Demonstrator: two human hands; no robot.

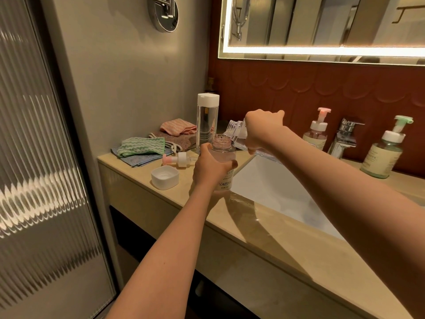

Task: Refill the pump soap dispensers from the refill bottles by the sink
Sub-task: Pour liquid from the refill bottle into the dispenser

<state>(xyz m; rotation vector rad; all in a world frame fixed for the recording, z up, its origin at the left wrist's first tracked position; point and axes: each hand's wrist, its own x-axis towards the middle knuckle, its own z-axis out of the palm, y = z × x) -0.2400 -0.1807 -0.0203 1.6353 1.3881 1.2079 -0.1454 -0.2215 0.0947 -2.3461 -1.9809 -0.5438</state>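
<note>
At table (138,173) edge, left grip (210,168): I am clasping the dispenser (225,153).
Right grip (262,130): I am tipping the refill bottle (236,131).

The open dispenser (224,151) is standing on the worktop (138,178) left of the sink (276,187), the pump (177,159) and cap (165,177) lying left of it, cloths (142,147) behind them.

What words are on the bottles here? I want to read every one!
"YAPING": on the label of the open dispenser that the left hand holds.
Small print above and below that word: too small to read.
Labels on the pink-pump bottle and the green-pump bottle: too blurred to read.
</note>
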